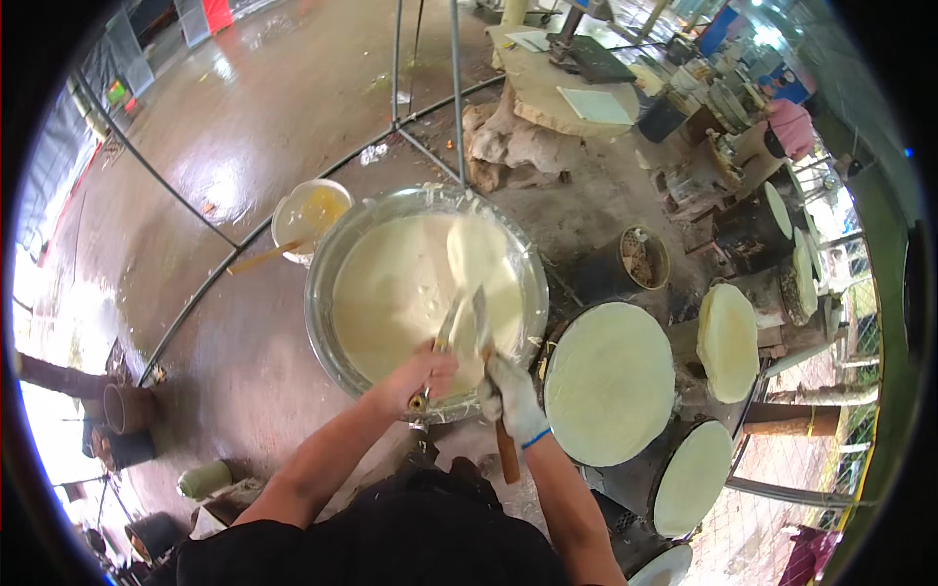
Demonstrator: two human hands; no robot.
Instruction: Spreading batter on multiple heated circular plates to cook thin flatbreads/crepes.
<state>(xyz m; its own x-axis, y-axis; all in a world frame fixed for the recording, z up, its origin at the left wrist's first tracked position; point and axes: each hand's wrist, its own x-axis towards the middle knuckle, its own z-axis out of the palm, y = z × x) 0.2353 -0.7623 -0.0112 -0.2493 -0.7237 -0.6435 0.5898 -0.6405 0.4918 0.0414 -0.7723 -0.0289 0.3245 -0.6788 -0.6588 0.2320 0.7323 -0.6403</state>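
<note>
A wide metal basin (pixel 538 293) of pale, creamy batter lies in front of me. Above its near part my bare left hand (pixel 432 372) grips the handle of a metal utensil (pixel 451 319), whose far end is hard to make out. My right hand (pixel 508 395), in a whitish glove, is closed on the wooden handle (pixel 507 453) of a tool with a flat metal blade (pixel 480 311). A blurred pale round shape (pixel 476 253) shows over the batter beyond both tools; whether it belongs to one of them I cannot tell. Right of the basin lies a large round griddle covered with pale batter (pixel 610 384).
More batter-covered rounds (pixel 692 478) stand at the right, with a stack of flat rounds (pixel 728 343). A bucket (pixel 344 192) with yellow contents and a wooden stick (pixel 264 258) touches the basin's left side. A dark bin (pixel 604 275) and a stone-like table (pixel 527 80) stand beyond.
</note>
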